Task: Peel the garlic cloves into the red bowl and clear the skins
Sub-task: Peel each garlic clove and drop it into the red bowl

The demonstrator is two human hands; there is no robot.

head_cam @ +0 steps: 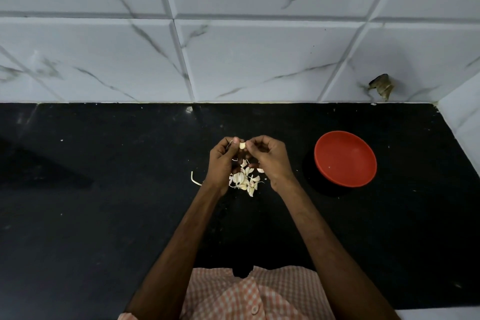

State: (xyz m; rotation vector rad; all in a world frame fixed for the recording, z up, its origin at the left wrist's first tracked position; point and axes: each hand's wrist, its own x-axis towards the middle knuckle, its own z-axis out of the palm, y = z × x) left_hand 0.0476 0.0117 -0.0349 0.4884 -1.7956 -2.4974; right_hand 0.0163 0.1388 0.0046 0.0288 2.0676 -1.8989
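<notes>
My left hand (222,161) and my right hand (268,157) meet above the black counter, and both pinch one pale garlic clove (242,146) between their fingertips. Below the hands lies a small heap of garlic cloves and papery skins (245,180). A single curved strip of skin (194,179) lies just left of the heap. The red bowl (345,158) stands to the right of my hands, and I see no cloves inside it.
The black counter (104,202) runs wide to the left and front. A white marble-patterned tiled wall (233,47) closes the back and the right corner. A broken hole (381,86) shows in the wall above the bowl.
</notes>
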